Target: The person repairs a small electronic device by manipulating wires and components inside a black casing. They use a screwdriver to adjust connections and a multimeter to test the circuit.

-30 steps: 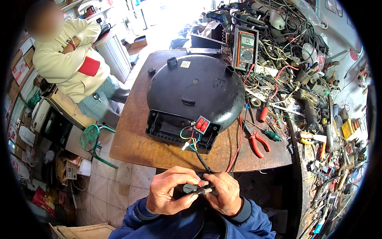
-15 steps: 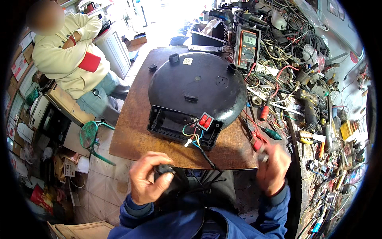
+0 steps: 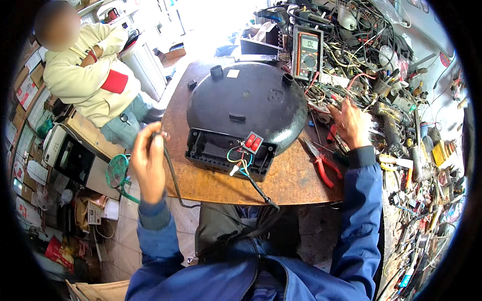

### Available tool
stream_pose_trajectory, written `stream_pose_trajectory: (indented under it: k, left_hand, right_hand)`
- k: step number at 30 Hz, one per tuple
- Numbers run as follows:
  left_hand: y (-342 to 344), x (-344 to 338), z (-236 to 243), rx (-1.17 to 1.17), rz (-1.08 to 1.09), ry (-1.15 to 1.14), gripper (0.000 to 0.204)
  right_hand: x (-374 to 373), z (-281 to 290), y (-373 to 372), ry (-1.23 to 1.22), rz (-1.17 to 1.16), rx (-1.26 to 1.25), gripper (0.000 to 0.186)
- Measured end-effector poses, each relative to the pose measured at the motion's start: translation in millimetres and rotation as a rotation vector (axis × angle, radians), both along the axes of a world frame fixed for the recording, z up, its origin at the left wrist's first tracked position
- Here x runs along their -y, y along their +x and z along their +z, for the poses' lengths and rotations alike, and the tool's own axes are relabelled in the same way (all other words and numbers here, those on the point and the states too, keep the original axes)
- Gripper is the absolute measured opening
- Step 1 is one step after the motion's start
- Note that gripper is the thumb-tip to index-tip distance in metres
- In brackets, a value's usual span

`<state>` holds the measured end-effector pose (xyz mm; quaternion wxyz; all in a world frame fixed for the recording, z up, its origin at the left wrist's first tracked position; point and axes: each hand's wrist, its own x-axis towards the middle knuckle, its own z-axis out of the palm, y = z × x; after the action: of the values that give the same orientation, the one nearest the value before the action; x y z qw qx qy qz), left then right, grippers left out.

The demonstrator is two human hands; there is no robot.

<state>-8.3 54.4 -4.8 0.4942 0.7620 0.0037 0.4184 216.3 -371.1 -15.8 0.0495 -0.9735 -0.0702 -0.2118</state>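
Forward have moved my left hand [image 3: 149,163], pinching a slender black cable [image 3: 173,176], and right hand [image 3: 350,125], whose grip I cannot tell. A round black plastic shell [image 3: 218,98] lies on the brown wooden desk [image 3: 201,186].

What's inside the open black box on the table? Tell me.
The black box shows a ribbed black interior; a red double switch and coloured wires cross its right end, covering what lies beneath.

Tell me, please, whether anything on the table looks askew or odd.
Yes: the red double switch sits askew at the right side of the open black box, its coloured wires exposed. It looks odd because it isn't seated in a panel.
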Motion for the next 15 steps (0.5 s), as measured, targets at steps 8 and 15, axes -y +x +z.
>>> stream_pose_trajectory:
  k: [8,15]
  left_hand:
    - [104,-78,40,-0.117,0.014,0.270,0.036]
    - [163,-125,90,0.025,0.036,-0.040,0.032]
  right_hand:
    - [19,-7,6,-0.172,0.141,0.058,0.057]
    - [-42,23,-101,0.393,0.523,-0.040,0.036]
